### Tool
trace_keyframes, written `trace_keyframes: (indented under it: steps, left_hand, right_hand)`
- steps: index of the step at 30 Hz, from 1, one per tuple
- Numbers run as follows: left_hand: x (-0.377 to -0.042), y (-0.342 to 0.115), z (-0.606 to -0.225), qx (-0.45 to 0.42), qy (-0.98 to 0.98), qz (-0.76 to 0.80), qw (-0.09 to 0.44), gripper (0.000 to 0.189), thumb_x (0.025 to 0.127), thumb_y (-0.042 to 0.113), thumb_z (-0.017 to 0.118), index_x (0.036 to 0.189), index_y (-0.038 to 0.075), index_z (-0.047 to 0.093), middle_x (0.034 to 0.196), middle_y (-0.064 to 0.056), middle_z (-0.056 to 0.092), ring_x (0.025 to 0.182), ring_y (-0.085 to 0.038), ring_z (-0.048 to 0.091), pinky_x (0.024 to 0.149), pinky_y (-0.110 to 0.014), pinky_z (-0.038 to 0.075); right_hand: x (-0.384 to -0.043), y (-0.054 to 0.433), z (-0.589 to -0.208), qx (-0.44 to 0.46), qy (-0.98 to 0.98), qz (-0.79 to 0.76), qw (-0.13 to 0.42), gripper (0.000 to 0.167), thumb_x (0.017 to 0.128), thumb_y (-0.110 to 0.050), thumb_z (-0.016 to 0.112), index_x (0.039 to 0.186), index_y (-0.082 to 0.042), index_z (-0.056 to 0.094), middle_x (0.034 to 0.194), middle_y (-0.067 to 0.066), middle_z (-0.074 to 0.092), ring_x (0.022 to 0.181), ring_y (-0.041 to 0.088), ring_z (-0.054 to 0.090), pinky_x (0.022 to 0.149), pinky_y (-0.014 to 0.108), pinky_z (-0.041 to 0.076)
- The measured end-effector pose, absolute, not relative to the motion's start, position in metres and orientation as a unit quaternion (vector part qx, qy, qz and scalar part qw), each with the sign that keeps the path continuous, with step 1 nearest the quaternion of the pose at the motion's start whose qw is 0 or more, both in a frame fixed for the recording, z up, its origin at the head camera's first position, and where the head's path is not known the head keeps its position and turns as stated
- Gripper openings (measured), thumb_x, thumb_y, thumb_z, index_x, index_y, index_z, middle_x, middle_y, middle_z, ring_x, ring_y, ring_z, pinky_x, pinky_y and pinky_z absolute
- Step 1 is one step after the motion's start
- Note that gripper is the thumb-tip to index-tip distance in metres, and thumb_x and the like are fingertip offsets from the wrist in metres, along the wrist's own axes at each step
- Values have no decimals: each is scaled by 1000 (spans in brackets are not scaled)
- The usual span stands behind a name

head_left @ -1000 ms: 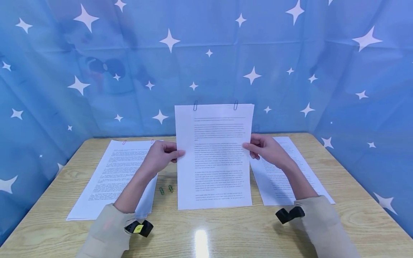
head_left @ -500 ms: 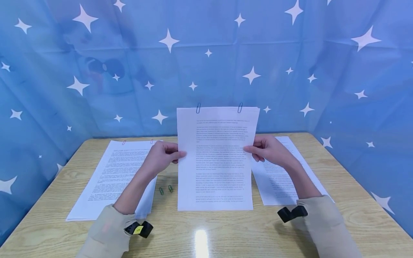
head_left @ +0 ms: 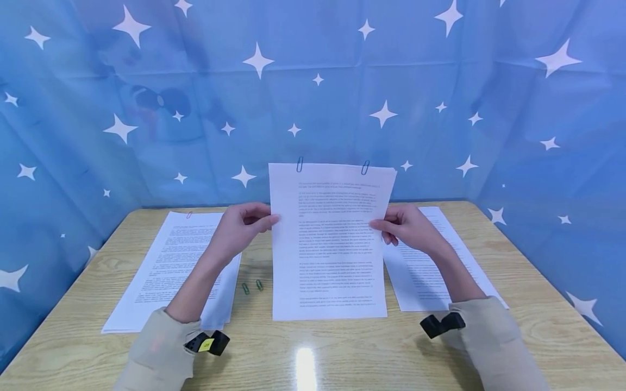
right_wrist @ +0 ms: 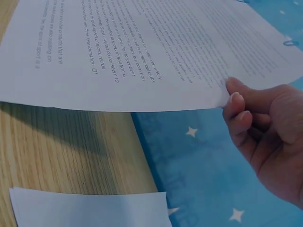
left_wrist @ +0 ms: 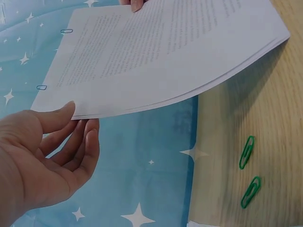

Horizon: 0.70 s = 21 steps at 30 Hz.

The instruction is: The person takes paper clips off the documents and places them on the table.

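Observation:
Between both hands a stack of printed paper sheets stands nearly upright over the table. Two blue paper clips, the left one and the right one, sit on its top edge. My left hand pinches the left edge, thumb in front and fingers behind. On the opposite edge my right hand pinches the paper a little lower than the clips. In the left wrist view the sheets bow slightly and their layered edges show. The right wrist view shows the right thumb on the printed face.
Another printed stack lies at the left with a red paper clip on its top edge. At the right lies a further printed stack, partly hidden. Two green paper clips rest on the wooden table. A blue star-patterned curtain hangs behind.
The held stack has shifted slightly right, and its top right corner now tips a little lower. My left hand has moved up along the left edge. The right hand has barely moved.

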State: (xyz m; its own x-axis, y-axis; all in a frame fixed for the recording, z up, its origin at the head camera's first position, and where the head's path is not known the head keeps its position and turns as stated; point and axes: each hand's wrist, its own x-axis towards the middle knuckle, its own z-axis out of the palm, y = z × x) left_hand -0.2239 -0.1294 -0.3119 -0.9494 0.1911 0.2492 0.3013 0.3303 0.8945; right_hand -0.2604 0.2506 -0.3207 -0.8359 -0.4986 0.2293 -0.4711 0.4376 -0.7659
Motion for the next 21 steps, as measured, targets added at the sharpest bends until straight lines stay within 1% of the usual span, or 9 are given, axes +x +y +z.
trace_keyframes:
  steps: [5, 6, 9, 13, 17, 18, 21]
  left_hand:
    - [-221, -128, -305, -156, -803, -566, 99, 25, 95, 23, 74, 112, 5, 74, 101, -9, 72, 89, -22, 65, 74, -27, 51]
    - [-220, -127, -304, -156, -800, -568, 111, 25, 95, 22, 74, 112, 5, 74, 102, -9, 72, 90, -22, 65, 73, -26, 51]
    - [-219, -126, -301, -160, -790, -573, 148, 26, 94, 20, 75, 113, 4, 73, 102, -9, 72, 91, -19, 65, 77, -23, 51]
    - [-217, -124, -297, -173, -774, -576, 197, 24, 93, 16, 76, 112, 2, 72, 101, -10, 72, 91, -16, 66, 84, -24, 52]
    - [-214, -122, -293, -187, -762, -575, 232, 22, 92, 13, 76, 111, 1, 73, 96, -10, 70, 88, -16, 66, 84, -24, 53]
    - [-213, -121, -292, -189, -761, -573, 239, 22, 92, 12, 76, 111, 2, 73, 94, -10, 69, 87, -16, 65, 83, -24, 53]
    - [-210, -119, -289, -196, -757, -570, 253, 22, 93, 11, 75, 113, 2, 74, 97, -9, 70, 86, -16, 63, 83, -23, 52]
  right_hand:
    - [-260, 249, -321, -289, 848, -445, 19, 17, 99, -10, 65, 113, -3, 71, 67, 9, 63, 50, 26, 53, 46, 26, 43]
    - [-260, 249, -322, -289, 848, -444, 20, 17, 99, -11, 65, 113, -3, 71, 67, 9, 63, 49, 26, 53, 46, 26, 43]
    - [-260, 249, -322, -293, 847, -442, 22, 16, 100, -11, 65, 113, -4, 72, 66, 10, 62, 49, 25, 52, 45, 26, 41]
    - [-260, 248, -324, -291, 853, -433, 24, 14, 100, -13, 65, 109, -5, 73, 62, 12, 60, 47, 22, 51, 44, 25, 37]
    - [-259, 246, -325, -285, 860, -423, 24, 12, 100, -17, 67, 103, -7, 73, 60, 15, 58, 47, 22, 50, 43, 26, 32]
    - [-259, 246, -325, -286, 861, -421, 24, 12, 100, -17, 67, 101, -7, 73, 60, 14, 58, 47, 21, 50, 43, 26, 32]
    - [-258, 244, -325, -288, 861, -418, 26, 11, 99, -17, 67, 97, -8, 73, 59, 9, 57, 47, 22, 49, 42, 27, 31]
